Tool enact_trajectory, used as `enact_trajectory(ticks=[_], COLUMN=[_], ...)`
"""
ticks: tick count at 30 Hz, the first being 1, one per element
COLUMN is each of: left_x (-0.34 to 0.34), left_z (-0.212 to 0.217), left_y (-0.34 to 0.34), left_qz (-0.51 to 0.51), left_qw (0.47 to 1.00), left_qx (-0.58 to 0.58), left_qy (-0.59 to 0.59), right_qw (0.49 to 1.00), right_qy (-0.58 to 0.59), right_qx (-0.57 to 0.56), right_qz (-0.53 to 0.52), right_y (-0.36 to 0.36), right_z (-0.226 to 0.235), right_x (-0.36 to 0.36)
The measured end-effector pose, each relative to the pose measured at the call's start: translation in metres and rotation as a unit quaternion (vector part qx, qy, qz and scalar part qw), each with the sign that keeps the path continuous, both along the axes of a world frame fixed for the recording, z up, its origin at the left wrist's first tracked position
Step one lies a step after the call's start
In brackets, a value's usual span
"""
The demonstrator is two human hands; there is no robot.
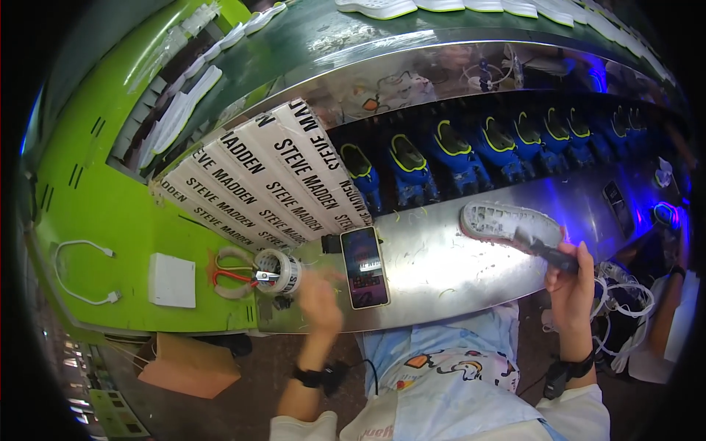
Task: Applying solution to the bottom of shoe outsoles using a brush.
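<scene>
My right hand (572, 283) grips a dark brush (546, 250) whose head rests against a white shoe sole (507, 220) lying on the shiny metal bench (441, 272). My left hand (321, 298) is blurred, holds nothing that I can see, and hovers at the bench's front edge between a roll of clear tape (279, 270) and a smartphone (364, 266) lying face up with its screen lit. Red-handled scissors (232, 275) lie just left of the tape.
A white printed sheet (268, 180) lies tilted at the back left. A white cable (77, 272) and white box (172, 280) sit on the green surface (95, 213). Blue shoe lasts (456, 158) line a recess behind the bench. White soles (471, 6) ride a belt above.
</scene>
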State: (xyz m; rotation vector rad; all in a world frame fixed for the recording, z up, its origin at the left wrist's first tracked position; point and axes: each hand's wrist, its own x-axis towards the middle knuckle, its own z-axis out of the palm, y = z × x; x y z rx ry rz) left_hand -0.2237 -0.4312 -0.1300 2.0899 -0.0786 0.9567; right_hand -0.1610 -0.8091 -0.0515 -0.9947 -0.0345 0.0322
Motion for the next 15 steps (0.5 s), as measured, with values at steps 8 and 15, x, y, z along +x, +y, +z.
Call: enact_trajectory(ticks=[8, 15], left_x=[0.202, 0.295], left_z=[0.268, 0.275], left_y=[0.099, 0.066], left_qz=[0.147, 0.033], left_qw=[0.972, 0.958], left_qx=[-0.088, 0.044], left_qy=[0.162, 0.283], right_qw=[0.999, 0.997], right_qy=[-0.016, 0.011], right_qx=[-0.032, -0.030], right_qz=[-0.016, -0.077], right_y=[0.014, -0.018], right_z=[0.017, 0.007], right_x=[-0.011, -0.016])
